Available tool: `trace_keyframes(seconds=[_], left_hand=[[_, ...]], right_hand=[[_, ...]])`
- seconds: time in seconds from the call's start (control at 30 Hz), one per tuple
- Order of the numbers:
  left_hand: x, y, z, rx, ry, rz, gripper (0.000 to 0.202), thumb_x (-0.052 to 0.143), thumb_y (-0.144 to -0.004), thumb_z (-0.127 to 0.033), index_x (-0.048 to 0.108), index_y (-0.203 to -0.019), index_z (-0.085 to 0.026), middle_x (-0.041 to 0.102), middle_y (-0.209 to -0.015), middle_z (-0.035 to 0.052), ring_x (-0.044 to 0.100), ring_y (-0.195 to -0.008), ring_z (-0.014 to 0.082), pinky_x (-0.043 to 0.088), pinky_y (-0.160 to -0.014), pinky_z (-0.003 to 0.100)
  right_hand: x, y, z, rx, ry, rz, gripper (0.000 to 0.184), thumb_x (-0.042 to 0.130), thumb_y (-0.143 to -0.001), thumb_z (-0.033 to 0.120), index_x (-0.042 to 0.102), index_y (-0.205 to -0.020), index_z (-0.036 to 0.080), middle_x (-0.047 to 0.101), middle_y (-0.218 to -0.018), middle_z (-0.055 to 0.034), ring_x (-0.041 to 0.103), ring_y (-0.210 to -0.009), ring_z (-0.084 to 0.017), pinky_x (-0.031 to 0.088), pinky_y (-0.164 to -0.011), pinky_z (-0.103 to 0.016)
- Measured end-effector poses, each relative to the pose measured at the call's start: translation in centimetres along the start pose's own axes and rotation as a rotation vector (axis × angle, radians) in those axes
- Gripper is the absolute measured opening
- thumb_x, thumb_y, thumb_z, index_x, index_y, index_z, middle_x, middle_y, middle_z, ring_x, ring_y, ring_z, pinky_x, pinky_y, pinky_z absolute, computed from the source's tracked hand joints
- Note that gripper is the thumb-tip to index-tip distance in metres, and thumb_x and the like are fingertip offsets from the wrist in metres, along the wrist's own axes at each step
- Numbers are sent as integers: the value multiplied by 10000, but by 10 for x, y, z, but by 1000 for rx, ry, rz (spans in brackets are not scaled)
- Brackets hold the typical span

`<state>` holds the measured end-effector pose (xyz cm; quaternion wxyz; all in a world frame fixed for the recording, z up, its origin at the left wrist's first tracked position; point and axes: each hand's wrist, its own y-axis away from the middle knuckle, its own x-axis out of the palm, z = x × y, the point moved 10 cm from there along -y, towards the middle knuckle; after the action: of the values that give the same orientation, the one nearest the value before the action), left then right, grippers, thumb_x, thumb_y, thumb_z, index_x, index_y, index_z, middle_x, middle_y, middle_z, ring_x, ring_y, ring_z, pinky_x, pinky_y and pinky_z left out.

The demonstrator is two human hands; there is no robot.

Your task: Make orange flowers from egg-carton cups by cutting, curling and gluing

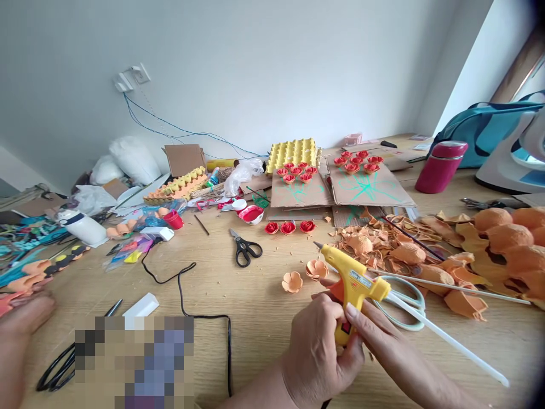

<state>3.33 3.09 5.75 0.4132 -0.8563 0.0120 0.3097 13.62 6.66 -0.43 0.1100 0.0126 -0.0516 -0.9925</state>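
Observation:
My left hand [317, 341] is closed around the handle of a yellow hot glue gun [351, 272], whose nozzle points away and to the left. From the other side my right hand [378, 326] also grips it, thumb pressed on the handle. A long white glue stick [451, 341] sticks out of its back end. Behind the gun, partly hidden by it and near my right fingertips, an orange cupped piece [337, 289] shows; I cannot tell how it is held. Two orange egg-carton flowers, one at the left [292, 282] and one nearer the gun [317, 269], lie on the table.
Black-handled scissors [244, 250] lie ahead. Red flowers [288, 227] stand before cardboard sheets [298, 193] bearing more. Orange carton scraps [409, 253] spread rightward, near a magenta bottle [441, 167]. A black cord [204, 316] crosses the left. Another person's hand [29, 315] is at far left.

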Motion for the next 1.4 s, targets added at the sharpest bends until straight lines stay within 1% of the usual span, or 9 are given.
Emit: trace_keyframes(seconds=[0.17,0.3,0.4,0.53,0.6,0.77,0.97,1.17,1.4], left_hand=[[12,5,-13,144,56,50,128,522,-946,-292,443,-1021,-224,608,-749,32,629,-665,218,512,-584,318],[12,5,-19,202,141,120,196,495,-977,-291,467,-1142,-187,673,-853,84,675,-774,236,567,-690,347],[-3,0,-13,206,156,85,186,493,-972,-228,494,-1154,-191,693,-944,106,678,-845,230,565,-756,347],[-31,-9,37,-133,45,-67,128,452,-973,-117,537,-994,-211,644,-849,47,628,-766,182,515,-712,298],[-34,-9,61,-290,9,-59,138,450,-979,-111,547,-970,-209,657,-862,44,630,-767,177,506,-700,290],[-10,-9,57,-201,7,175,133,569,-943,-159,589,-1073,-180,693,-1001,91,646,-958,241,531,-869,395],[26,8,47,-137,0,478,586,732,-824,-186,482,-1354,-177,621,-1276,149,578,-1188,325,505,-1029,514],[33,16,55,-172,-12,473,571,613,-875,-44,442,-1394,-213,639,-1288,132,597,-1226,294,498,-1071,530],[20,10,49,-166,63,363,525,591,-869,-23,474,-1336,-234,659,-1223,102,634,-1151,258,550,-1006,442]], right_hand=[[5,-3,-15,33,-240,61,447,620,-918,604,718,-1229,297,690,-1336,-79,536,-1342,-323,382,-1169,-491],[4,-2,-21,26,-423,87,295,650,-938,509,756,-1098,286,710,-1279,-73,604,-1247,-300,435,-1118,-463],[-2,0,-14,10,-507,72,296,653,-930,510,748,-1108,294,714,-1245,-73,637,-1165,-290,482,-1053,-442],[-20,-4,9,-63,-503,36,293,633,-927,520,725,-1104,305,701,-1181,-67,669,-893,-237,555,-822,-381],[-25,-6,17,-81,-479,55,295,629,-920,530,711,-1086,301,689,-1112,-67,639,-757,-215,541,-687,-361],[-26,-9,6,-74,-400,51,289,633,-919,522,671,-1054,270,632,-805,-22,509,-605,-167,437,-571,-306],[-13,-3,-32,33,-308,131,297,599,-963,518,659,-1053,241,567,-718,6,460,-639,-160,410,-584,-285],[-26,-8,-34,44,-312,-16,303,678,-907,540,646,-988,250,560,-691,17,455,-641,-153,399,-563,-262],[-29,-12,-26,59,-234,-135,460,805,-727,618,650,-884,214,514,-625,38,407,-539,-125,357,-522,-267]])
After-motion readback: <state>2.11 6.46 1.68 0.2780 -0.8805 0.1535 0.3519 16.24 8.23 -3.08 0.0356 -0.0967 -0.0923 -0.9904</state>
